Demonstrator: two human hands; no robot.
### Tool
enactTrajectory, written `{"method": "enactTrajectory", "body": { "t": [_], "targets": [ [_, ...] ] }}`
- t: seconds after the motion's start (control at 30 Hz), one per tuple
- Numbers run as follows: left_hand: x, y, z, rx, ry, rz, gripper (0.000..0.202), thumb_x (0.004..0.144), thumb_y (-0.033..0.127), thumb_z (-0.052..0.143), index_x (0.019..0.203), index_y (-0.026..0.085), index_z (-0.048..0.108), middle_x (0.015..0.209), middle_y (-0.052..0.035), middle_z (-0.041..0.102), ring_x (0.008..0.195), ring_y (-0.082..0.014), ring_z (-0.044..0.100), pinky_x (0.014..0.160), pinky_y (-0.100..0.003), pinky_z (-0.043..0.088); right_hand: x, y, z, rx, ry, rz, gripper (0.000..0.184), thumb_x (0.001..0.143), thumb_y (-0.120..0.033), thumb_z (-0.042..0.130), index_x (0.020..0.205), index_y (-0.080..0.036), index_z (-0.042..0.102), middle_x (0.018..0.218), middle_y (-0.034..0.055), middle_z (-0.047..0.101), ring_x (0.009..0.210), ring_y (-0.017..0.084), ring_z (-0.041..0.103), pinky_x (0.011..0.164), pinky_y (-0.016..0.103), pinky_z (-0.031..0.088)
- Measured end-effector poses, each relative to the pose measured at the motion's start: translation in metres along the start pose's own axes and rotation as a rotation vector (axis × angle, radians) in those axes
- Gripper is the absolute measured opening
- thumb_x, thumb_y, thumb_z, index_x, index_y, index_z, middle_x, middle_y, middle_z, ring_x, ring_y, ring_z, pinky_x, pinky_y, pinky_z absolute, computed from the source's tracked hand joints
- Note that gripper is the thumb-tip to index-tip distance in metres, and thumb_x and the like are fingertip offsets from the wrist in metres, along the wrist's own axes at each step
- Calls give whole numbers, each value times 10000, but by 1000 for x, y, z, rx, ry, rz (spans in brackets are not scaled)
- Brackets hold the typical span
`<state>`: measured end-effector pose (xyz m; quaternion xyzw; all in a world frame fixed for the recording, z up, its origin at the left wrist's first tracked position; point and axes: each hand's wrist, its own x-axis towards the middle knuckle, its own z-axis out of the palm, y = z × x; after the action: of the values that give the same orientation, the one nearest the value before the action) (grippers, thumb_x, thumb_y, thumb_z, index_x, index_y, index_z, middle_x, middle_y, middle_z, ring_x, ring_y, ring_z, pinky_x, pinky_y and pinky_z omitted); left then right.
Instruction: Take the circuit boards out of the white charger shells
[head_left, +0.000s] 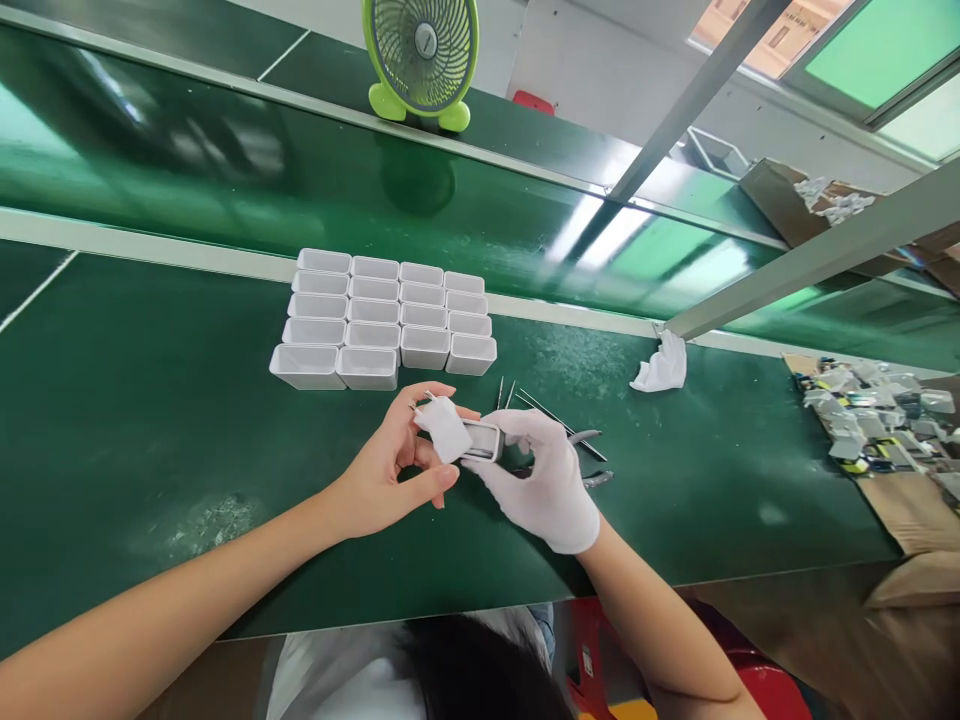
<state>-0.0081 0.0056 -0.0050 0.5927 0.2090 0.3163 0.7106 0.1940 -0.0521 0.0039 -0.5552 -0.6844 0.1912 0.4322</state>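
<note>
My left hand (397,470), bare, is closed around a white plastic piece (444,430) with two thin prongs at its upper left. My right hand (547,485), in a white glove, grips a small white rectangular housing (484,442), its open side facing up. The piece and the housing meet between my hands; whether they are joined I cannot tell. Just beyond the glove lie pliers (598,480), partly hidden by it, along with a thin dark rod (562,425) and tweezers (505,394).
Rows of open white rectangular housings (371,365) stand behind my hands on the green table (720,470). A crumpled white glove or cloth (661,362) lies right of them. Mixed parts (885,415) lie on cardboard at far right. A green fan (424,50) stands on the shelf.
</note>
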Motion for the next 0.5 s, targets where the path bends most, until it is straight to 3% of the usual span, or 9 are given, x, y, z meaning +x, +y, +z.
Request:
{"method": "enactTrajectory", "body": {
  "t": [0.1, 0.13, 0.17, 0.27, 0.33, 0.4, 0.43, 0.5],
  "targets": [
    [8, 12, -4, 199, 130, -14, 598, 943, 336, 633, 1414, 358, 266, 1431, -128, 482, 561, -26, 589, 594, -246, 566, 26, 21, -13, -19, 265, 147, 366, 798, -218, 762, 1104, -250, 565, 988, 15, 640, 667, 111, 558, 612, 264, 489],
    [11, 20, -5, 263, 176, -11, 540, 952, 348, 614, 1395, 340, 304, 1391, -115, 510, 542, -20, 563, 574, -237, 556, 41, 33, -20, -32, 417, 189, 431, 794, -220, 757, 1152, -248, 519, 1043, 24, 630, 688, 109, 573, 637, 264, 492],
    [12, 31, -7, 321, 215, -10, 449, 964, 364, 590, 1353, 311, 371, 1330, -98, 547, 526, -21, 540, 556, -232, 547, 59, 47, -28, -53, 491, 207, 471, 791, -207, 742, 1179, -242, 479, 1079, 36, 622, 709, 112, 592, 666, 272, 495],
    [-6, 67, -11, 483, 248, -61, 215, 976, 400, 546, 1112, 235, 569, 1094, -50, 637, 520, -51, 527, 520, -222, 521, 117, 88, -49, -207, 509, 331, 474, 780, -142, 695, 1176, -211, 444, 1081, 50, 625, 736, 129, 632, 746, 307, 486],
    [-41, 86, -11, 548, 183, -130, 159, 964, 378, 553, 1025, 242, 610, 974, -25, 661, 523, -74, 524, 504, -215, 489, 147, 108, -55, -217, 490, 367, 411, 750, -84, 688, 1096, -173, 484, 978, 48, 650, 786, 162, 659, 754, 310, 473],
    [-88, 93, -8, 552, -27, -316, 133, 945, 353, 558, 973, 257, 646, 866, -13, 670, 552, -111, 552, 500, -216, 471, 164, 121, -54, -220, 474, 402, 304, 758, -100, 681, 1001, -143, 504, 915, 63, 682, 850, 191, 679, 753, 320, 450],
    [-111, 90, -5, 563, -141, -450, 122, 935, 342, 567, 924, 265, 661, 800, -3, 661, 585, -131, 574, 502, -210, 459, 168, 125, -53, -223, 463, 413, 217, 777, -133, 662, 929, -140, 508, 903, 74, 694, 884, 199, 683, 752, 331, 431],
    [-151, 71, 4, 536, -258, -695, 133, 924, 320, 565, 889, 272, 684, 826, -7, 684, 702, -166, 627, 551, -209, 467, 171, 129, -51, -230, 430, 423, 124, 799, -173, 564, 731, -164, 460, 910, 91, 701, 954, 198, 667, 755, 375, 373]
  ]
}}
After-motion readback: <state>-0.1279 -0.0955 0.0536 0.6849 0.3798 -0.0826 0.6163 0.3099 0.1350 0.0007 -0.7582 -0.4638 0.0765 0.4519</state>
